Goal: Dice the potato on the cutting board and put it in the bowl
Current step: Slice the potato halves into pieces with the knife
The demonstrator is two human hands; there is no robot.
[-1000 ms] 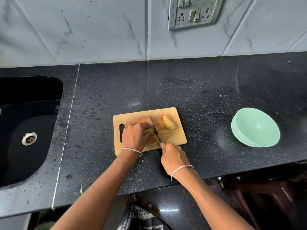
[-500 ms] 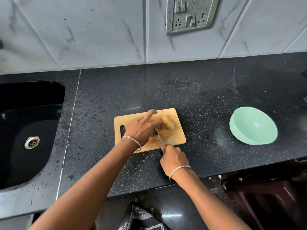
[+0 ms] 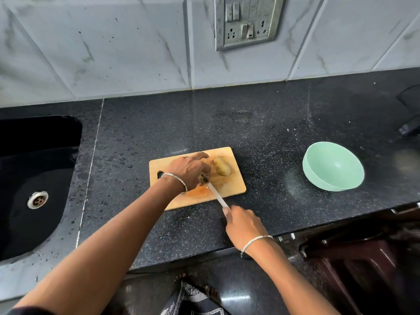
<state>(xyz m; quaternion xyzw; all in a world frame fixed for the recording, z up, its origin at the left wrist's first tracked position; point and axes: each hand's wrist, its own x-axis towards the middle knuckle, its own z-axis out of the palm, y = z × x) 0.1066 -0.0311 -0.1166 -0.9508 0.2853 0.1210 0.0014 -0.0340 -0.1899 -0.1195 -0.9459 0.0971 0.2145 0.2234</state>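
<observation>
Two potato parts lie on the cutting board [image 3: 234, 189] in the head view. One potato half [image 3: 222, 166] sits at the board's 1 o'clock, free of both hands, and a smaller potato piece [image 3: 201, 178] lies near its centre. The left hand [image 3: 187, 170] covers that piece, fingers curled down onto it, one finger stretched toward 12 o'clock. The right hand [image 3: 244, 226], off the board at 5 o'clock, has its fingers wrapped round the handle of the knife [image 3: 216, 194], whose blade reaches the piece. At the board's 3 o'clock, well apart, the green bowl [image 3: 333, 167] stands on the black counter [image 3: 261, 123].
</observation>
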